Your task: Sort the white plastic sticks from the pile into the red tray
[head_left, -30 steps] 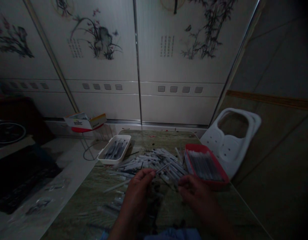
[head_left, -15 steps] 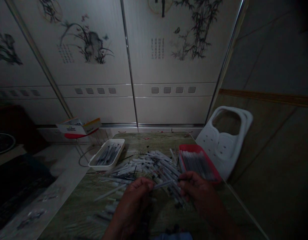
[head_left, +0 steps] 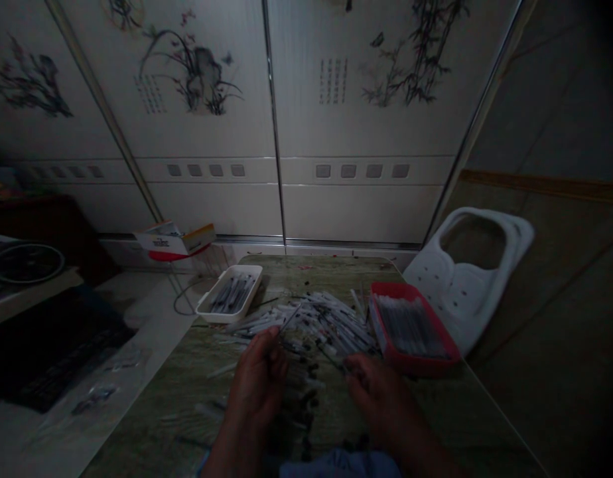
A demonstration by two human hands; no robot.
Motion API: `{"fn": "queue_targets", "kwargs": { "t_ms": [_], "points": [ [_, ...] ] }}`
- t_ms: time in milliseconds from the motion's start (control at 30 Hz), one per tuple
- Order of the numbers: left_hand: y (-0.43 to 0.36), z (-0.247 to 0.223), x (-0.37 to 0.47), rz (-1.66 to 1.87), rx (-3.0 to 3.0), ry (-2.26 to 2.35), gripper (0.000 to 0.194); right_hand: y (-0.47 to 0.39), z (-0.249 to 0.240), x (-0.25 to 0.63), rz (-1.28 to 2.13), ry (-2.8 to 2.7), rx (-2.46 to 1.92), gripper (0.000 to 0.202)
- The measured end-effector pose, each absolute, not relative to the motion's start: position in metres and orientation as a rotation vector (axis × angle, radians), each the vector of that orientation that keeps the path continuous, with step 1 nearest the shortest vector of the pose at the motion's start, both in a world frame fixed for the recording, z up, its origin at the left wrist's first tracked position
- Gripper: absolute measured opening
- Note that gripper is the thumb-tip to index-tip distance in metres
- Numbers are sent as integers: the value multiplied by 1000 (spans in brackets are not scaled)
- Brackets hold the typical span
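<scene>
My left hand (head_left: pixel 261 372) is closed around the lower end of a slim pen (head_left: pixel 289 318), which points up and to the right over the pile. To the right, my right hand (head_left: pixel 369 382) pinches a thin dark stick, like a pen refill (head_left: pixel 330 357), tilted toward the pile. A heap of pale pens (head_left: pixel 331 318) with dark ends spreads across the table beyond both hands. More pens and small black pieces (head_left: pixel 306 401) lie between my forearms, partly blurred by the dim light.
A white tray (head_left: pixel 201 311) holding pens stands at the back left of the wood-look table (head_left: pixel 177 385). On the right is a red basket (head_left: pixel 448 355) packed with pale pens. A white folding chair (head_left: pixel 473 282) leans beyond it. An open carton (head_left: pixel 174 242) stands behind the tray.
My hands have moved apart; before, they met at the two ends of one pale pen. The left now holds its pen pointing upward. The view has shifted slightly left.
</scene>
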State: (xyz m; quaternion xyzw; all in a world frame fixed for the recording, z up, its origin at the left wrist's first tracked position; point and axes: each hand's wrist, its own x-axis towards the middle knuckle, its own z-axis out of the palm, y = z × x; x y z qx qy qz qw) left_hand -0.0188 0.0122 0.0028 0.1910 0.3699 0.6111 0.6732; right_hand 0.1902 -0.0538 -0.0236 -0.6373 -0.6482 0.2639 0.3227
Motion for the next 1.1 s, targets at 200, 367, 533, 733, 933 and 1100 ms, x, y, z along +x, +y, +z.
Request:
{"fn": "queue_targets", "kwargs": {
  "t_ms": [200, 367, 533, 733, 933, 1100],
  "points": [
    [17, 0, -22, 1402, 349, 811, 33, -46, -14, 184, 544, -1776, -1824, 18],
    [18, -2, -21, 1394, 320, 822, 32, -16, -8, 169, 343, -1975, -1949, 18],
    [16, -3, -20, 1395, 313, 817, 31, 9, -9, 153, 249, -2056, -2065, 16],
    [16, -5, -20, 1399, 327, 804, 30, 19, -19, 149, 254, -2021, -2125, 21],
    [16, -6, -19, 1378, 351, 798, 33, 10, -9, 153, 370, -1926, -2021, 17],
    [11, -4, -16, 1342, 428, 809, 32, -11, -7, 169, 801, -1582, -1748, 25]
  ]
}}
